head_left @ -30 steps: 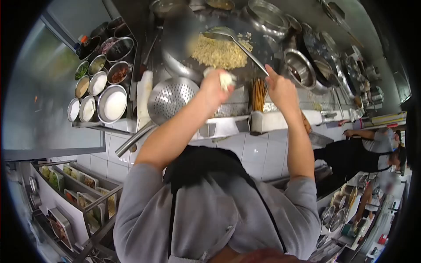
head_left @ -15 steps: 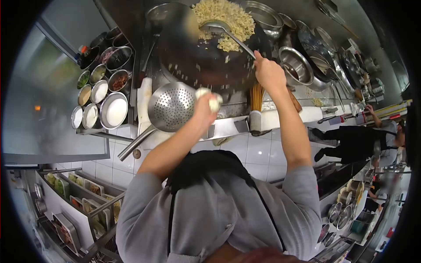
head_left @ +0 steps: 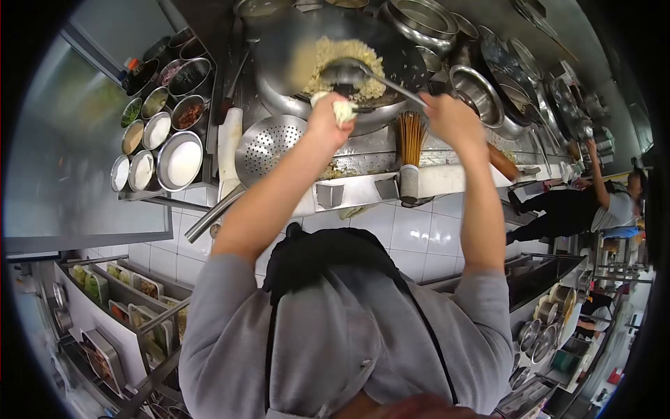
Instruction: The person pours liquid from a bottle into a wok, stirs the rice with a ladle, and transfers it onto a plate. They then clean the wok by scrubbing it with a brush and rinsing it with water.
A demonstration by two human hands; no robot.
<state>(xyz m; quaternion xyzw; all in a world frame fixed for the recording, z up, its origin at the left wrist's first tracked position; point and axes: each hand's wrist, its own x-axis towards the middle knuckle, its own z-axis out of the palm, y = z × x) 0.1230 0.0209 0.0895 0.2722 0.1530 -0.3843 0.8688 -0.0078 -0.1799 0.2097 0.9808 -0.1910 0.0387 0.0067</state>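
Both hands clamp tight: left (head_left: 332, 124) on the cloth (head_left: 343, 112), right (head_left: 453, 126) round the ladle (head_left: 394, 85)! Its bowl sits among yellow food (head_left: 349, 50) in the wok (head_left: 401, 52).

Both arms (head_left: 276, 185) stretch forward, left hand (head_left: 331, 124) and right hand (head_left: 453, 124) clenched.

Right hand (head_left: 455, 126) — ladle (head_left: 345, 70) in wok (head_left: 409, 68)

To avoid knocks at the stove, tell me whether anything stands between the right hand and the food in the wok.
Nothing visible does: the right hand holds the ladle, which reaches over the wok to the food. The stick brush lies outside it.
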